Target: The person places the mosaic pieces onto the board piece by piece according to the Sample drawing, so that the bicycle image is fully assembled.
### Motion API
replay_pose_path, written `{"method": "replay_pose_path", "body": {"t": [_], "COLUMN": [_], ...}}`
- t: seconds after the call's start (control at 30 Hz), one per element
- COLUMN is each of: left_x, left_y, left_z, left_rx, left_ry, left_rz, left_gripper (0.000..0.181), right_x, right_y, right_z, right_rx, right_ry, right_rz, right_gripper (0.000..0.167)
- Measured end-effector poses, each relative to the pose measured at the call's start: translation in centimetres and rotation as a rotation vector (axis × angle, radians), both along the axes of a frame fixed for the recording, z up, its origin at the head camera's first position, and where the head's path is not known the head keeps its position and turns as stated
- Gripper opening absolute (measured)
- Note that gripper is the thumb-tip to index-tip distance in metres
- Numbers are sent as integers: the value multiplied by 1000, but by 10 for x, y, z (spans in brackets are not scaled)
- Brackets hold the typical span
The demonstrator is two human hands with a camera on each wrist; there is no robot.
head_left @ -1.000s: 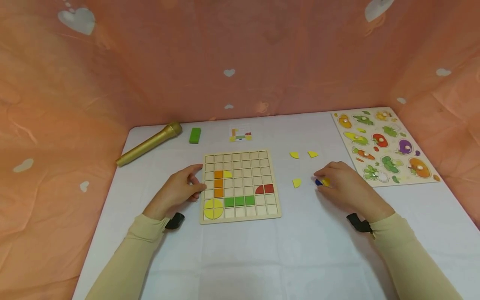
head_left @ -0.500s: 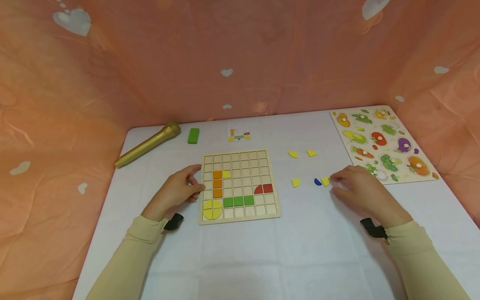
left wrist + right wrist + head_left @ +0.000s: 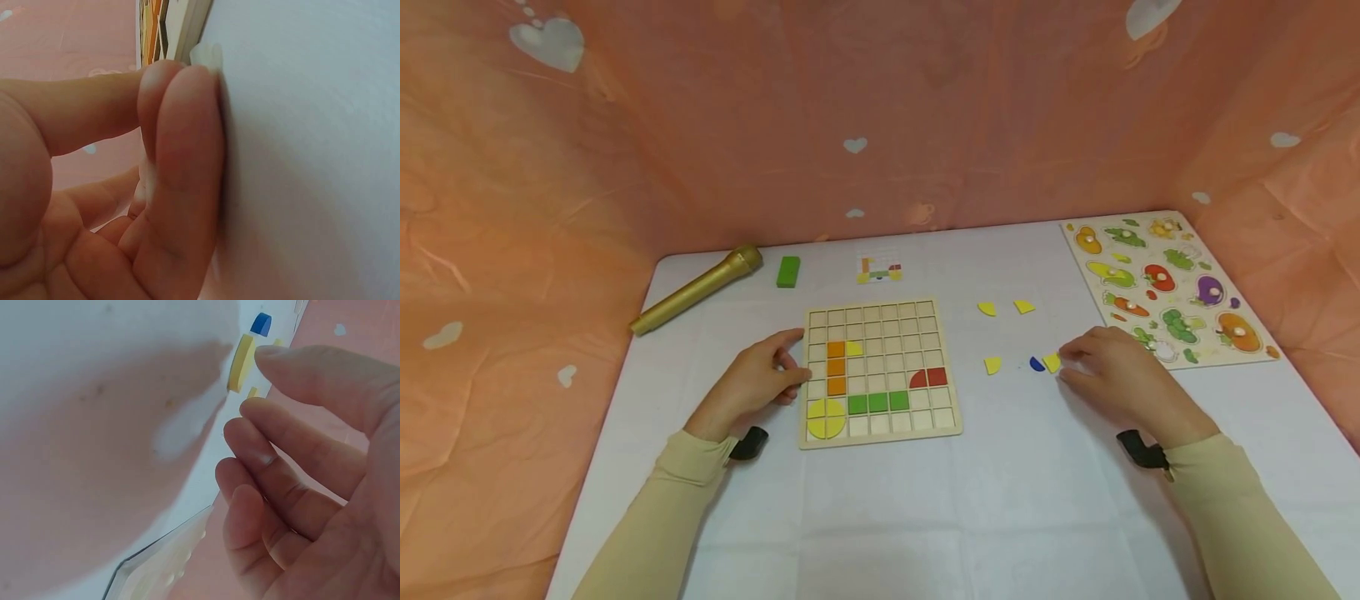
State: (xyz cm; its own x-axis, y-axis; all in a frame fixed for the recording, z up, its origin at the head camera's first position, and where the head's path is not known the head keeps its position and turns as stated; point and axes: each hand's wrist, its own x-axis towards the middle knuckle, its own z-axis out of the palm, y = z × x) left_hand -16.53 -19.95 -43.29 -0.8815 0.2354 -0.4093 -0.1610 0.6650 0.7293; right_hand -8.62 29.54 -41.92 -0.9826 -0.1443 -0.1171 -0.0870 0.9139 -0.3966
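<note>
My left hand (image 3: 751, 379) rests at the left edge of the wooden grid board (image 3: 898, 423), index finger and thumb touching the rim. On the board lie orange squares (image 3: 837, 367), green squares (image 3: 878, 402), a red square (image 3: 937, 377) beside a red quarter-circle (image 3: 919, 380), and yellow quarter-circles forming a disc (image 3: 826, 418). Another yellow quarter-circle (image 3: 854, 348) sits by the top orange square. My right hand (image 3: 1108, 371) is beside a loose yellow quarter-circle (image 3: 242, 362) on the table, thumb and index finger apart, holding nothing. A blue piece (image 3: 1037, 364) with a rounded side lies just left of it.
More yellow quarter-circles (image 3: 992, 365) lie right of the board. Behind it is a small pattern card (image 3: 879, 267), with a green block (image 3: 788, 272) and a gold microphone (image 3: 700, 290) to the left. A vegetable peg puzzle (image 3: 1172, 292) occupies the right back of the white table.
My right hand has drawn back to the right from over the blue and yellow pieces, which now show in full. The left hand stays at the board's edge.
</note>
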Motion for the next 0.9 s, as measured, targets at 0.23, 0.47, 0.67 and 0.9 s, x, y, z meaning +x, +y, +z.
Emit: {"method": "replay_pose_path", "body": {"t": [0.23,0.47,0.67,0.9], "left_x": [0,-2,-2,-1], "left_y": [-1,-1,-1,-1], "left_z": [1,0,0,-2], "left_rx": [2,21,5,12], "left_ry": [0,-11,3,5], "left_rz": [3,15,5,0], "left_gripper": [76,77,76,77], "right_x": [-7,-18,-34,-62], "right_y": [1,0,-3,-5], "right_z": [1,2,0,1], "right_rx": [0,-13,3,-22], "right_ry": [27,24,-1,-75], "right_rz": [20,29,26,-26], "right_gripper": [32,32,32,44]}}
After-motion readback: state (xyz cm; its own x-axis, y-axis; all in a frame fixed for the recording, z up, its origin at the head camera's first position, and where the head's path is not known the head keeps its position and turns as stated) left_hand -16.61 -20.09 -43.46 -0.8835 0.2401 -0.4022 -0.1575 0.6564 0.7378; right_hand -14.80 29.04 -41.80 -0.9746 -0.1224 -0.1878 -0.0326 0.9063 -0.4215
